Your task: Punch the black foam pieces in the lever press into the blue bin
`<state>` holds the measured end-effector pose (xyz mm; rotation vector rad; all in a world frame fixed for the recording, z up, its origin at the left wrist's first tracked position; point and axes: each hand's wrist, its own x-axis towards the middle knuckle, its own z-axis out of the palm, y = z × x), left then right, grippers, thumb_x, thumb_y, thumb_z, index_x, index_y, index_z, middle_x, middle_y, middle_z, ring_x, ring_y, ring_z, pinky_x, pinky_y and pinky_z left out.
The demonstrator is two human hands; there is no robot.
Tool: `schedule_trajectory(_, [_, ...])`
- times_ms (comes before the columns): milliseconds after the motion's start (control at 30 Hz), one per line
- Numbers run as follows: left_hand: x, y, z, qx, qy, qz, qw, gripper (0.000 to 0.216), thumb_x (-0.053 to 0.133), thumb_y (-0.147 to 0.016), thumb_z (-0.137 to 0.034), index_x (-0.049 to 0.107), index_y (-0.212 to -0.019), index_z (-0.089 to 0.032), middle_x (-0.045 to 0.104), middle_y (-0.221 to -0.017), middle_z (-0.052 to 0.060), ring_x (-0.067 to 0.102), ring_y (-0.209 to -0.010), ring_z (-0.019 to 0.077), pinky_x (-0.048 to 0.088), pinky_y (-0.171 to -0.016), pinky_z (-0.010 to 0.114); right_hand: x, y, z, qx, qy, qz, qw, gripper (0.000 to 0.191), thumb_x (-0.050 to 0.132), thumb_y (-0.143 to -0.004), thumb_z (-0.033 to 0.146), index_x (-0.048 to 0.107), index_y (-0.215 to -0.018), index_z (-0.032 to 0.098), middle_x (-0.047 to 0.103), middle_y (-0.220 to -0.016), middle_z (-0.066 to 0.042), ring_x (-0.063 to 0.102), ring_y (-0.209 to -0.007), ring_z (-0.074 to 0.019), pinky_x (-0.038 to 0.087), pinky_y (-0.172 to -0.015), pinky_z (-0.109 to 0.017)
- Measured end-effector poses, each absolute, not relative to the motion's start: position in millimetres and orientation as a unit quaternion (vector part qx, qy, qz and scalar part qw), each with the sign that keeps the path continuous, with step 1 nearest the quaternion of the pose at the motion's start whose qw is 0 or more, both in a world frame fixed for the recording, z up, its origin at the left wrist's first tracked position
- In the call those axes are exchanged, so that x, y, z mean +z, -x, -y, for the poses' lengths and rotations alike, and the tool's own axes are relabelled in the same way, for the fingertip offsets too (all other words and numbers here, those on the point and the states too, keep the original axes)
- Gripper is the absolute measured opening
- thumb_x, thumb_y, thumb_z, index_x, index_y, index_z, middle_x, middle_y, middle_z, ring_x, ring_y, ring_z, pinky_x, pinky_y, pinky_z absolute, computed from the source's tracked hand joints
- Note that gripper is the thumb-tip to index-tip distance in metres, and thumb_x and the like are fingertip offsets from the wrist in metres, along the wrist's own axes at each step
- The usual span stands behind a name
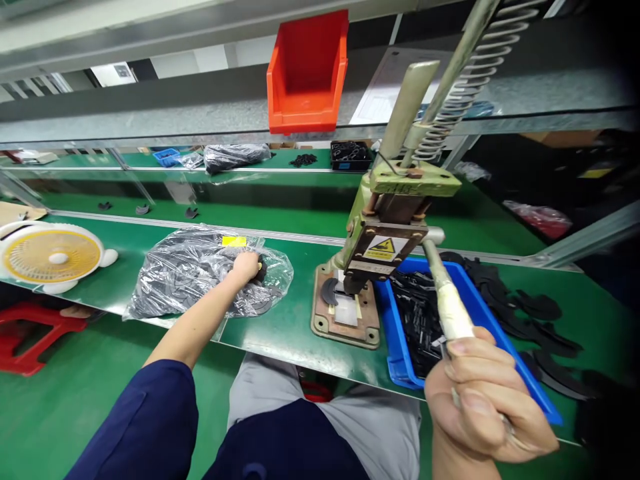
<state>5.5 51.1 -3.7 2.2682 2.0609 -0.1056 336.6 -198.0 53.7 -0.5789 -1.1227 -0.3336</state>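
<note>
My right hand is wrapped round the pale, tape-covered lever of a green hand press. On the press's base plate, a dark curved piece lies beside the pale fixture, under the press head. My left hand is at the right part of a clear plastic bag full of dark flat pieces. Its fingers are curled down among the dark pieces, with a bit of yellow at one fingertip. The fingertips are largely hidden, so what they grip is unclear.
A blue bin of small black parts stands right of the press, with dark curved pieces beyond it. A white-and-yellow fan sits at the left. Overhead, an orange bin hangs at the shelf edge. The press's spring rises at upper right.
</note>
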Motion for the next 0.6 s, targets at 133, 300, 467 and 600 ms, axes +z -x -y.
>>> schedule_trajectory(133, [4.1, -2.8, -43.2, -0.011, -0.748, -0.663, 0.026, 0.028, 0.049, -0.091, -0.015, 0.072, -0.106, -0.008, 0.072, -0.108, 0.022, 0.069, -0.107, 0.0294, 0.051, -0.096, 0.037, 53.1, -336.8, 200.1, -0.146, 0.277, 0.523, 0.793, 0.027, 0.058, -0.071, 0.018, 0.04, -0.05, 0.019, 0.057, -0.057, 0.003, 0.057, -0.061, -0.0148, 0.049, -0.078, -0.047])
schedule_trajectory(300, [21.0, 1.6, -35.6, 0.194, -0.652, -0.715, 0.161, 0.014, 0.056, -0.087, -0.012, 0.069, -0.093, -0.011, 0.072, -0.085, 0.012, 0.071, -0.086, 0.0234, 0.056, -0.08, 0.031, 53.1, -338.3, 199.2, -0.143, 0.273, 0.525, 0.793, 0.024, 0.058, -0.068, 0.017, 0.042, -0.051, 0.019, 0.058, -0.058, 0.003, 0.058, -0.062, -0.0165, 0.049, -0.077, -0.049])
schedule_trajectory(467, [35.2, -18.5, -13.4, 0.417, -0.43, -0.594, 0.538, 0.014, 0.068, -0.074, -0.002, 0.064, -0.082, -0.011, 0.068, -0.075, 0.002, 0.065, -0.062, 0.0088, 0.054, -0.06, 0.018, 53.1, -339.3, 199.8, -0.146, 0.263, 0.528, 0.794, 0.022, 0.058, -0.068, 0.015, 0.043, -0.051, 0.018, 0.059, -0.059, 0.003, 0.058, -0.061, -0.0159, 0.048, -0.077, -0.049])
schedule_trajectory(600, [40.1, -42.1, 7.3, 0.414, -0.399, -0.531, 0.622, 0.025, 0.078, -0.066, -0.004, 0.066, -0.086, -0.01, 0.071, -0.079, 0.004, 0.067, -0.063, 0.0092, 0.053, -0.056, 0.015, 53.4, -337.9, 203.2, -0.124, 0.276, 0.532, 0.791, 0.018, 0.057, -0.068, 0.014, 0.047, -0.054, 0.019, 0.06, -0.061, 0.003, 0.059, -0.065, -0.0169, 0.047, -0.081, -0.05])
